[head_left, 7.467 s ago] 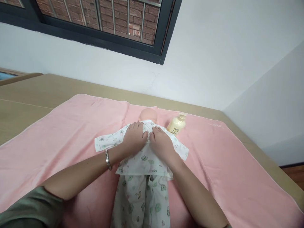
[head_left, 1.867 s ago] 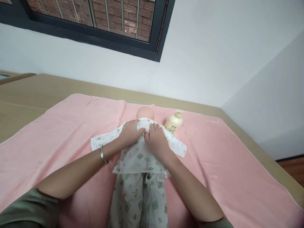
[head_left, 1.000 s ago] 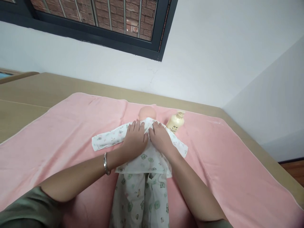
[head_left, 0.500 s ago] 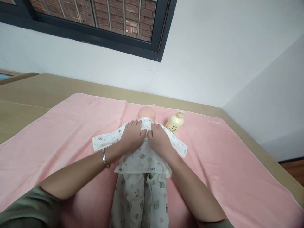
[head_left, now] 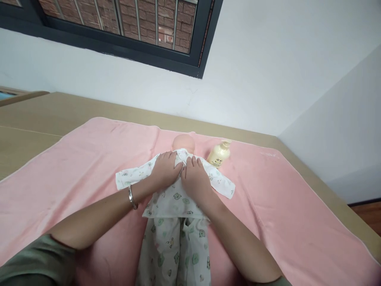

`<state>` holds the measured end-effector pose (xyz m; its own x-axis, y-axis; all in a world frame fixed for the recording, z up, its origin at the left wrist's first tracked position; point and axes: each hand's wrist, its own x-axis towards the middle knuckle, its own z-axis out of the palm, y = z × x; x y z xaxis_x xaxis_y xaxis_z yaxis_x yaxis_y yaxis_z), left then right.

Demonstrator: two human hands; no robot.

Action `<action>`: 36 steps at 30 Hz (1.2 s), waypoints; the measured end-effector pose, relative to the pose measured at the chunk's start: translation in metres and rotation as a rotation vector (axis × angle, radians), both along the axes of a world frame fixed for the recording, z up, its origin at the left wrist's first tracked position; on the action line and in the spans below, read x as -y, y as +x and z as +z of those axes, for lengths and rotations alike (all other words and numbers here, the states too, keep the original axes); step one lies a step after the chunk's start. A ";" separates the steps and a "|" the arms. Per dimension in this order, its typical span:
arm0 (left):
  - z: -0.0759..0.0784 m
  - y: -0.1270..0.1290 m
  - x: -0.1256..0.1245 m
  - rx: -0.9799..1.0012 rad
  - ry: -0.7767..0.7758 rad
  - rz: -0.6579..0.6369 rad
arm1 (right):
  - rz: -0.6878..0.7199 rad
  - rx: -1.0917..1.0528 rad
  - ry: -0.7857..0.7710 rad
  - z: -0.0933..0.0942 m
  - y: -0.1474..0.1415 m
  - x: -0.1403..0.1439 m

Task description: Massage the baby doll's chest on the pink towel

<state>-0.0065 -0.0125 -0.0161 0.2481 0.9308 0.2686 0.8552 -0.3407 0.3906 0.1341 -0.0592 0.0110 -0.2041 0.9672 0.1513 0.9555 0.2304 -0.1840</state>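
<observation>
A baby doll lies on its back, its bald head (head_left: 183,143) at the far end. It wears a white printed baby shirt (head_left: 175,200) with both sleeves spread outward, and matching trousers (head_left: 166,246). On the left of the chest, my left hand (head_left: 165,169) is closed on the shirt front, thumb toward the middle. My right hand (head_left: 196,178) grips the other side of the shirt front, its thumb close to the left one. The fingertips and the cloth under them are partly hidden.
A pale yellow pump bottle (head_left: 219,154) stands beside the doll's right-hand sleeve. Pink blanket (head_left: 98,159) lies under everything, spread over a wooden surface (head_left: 74,105). Behind rise a white wall (head_left: 244,71) and a dark-framed window (head_left: 196,59).
My right hand has shifted slightly left and toward me, and the shirt's lower right edge has moved inward with it. My left hand has stayed almost still.
</observation>
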 end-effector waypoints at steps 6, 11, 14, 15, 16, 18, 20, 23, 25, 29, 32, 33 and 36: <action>-0.010 0.010 0.028 -0.077 0.184 0.007 | -0.015 -0.155 -0.058 0.001 0.020 -0.023; -0.007 0.011 0.030 -0.056 0.167 -0.020 | -0.035 -0.172 -0.031 -0.006 0.028 -0.036; -0.002 0.006 0.016 0.000 0.071 -0.025 | -0.040 -0.140 -0.008 -0.008 0.024 -0.033; -0.002 0.004 0.011 0.017 0.051 -0.012 | -0.039 -0.133 -0.006 -0.008 0.023 -0.032; -0.002 0.003 0.008 0.030 0.041 0.002 | -0.036 -0.127 -0.006 -0.008 0.022 -0.032; -0.004 0.003 0.005 0.036 0.051 0.021 | -0.033 -0.123 -0.008 -0.008 0.022 -0.031; -0.006 0.004 0.006 0.033 0.075 0.029 | -0.033 -0.125 -0.014 -0.008 0.024 -0.032; -0.007 0.005 0.008 0.035 0.098 0.030 | -0.029 -0.139 -0.040 -0.009 0.026 -0.033; -0.007 0.005 0.009 0.040 0.102 0.023 | -0.023 -0.144 -0.052 -0.010 0.028 -0.033; -0.005 0.005 0.009 0.055 0.101 0.022 | -0.019 -0.138 -0.031 -0.010 0.027 -0.033; -0.006 0.005 0.010 0.058 0.108 0.025 | -0.021 -0.134 -0.021 -0.010 0.026 -0.034; -0.006 0.005 0.010 0.058 0.108 0.027 | -0.020 -0.134 -0.021 -0.010 0.026 -0.034; -0.007 0.006 0.010 0.058 0.108 0.032 | -0.019 -0.135 -0.023 -0.009 0.025 -0.034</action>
<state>-0.0010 -0.0221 -0.0229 0.2000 0.9026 0.3811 0.8434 -0.3566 0.4019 0.1592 -0.0255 0.0021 -0.1653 0.9741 0.1544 0.9257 0.2072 -0.3165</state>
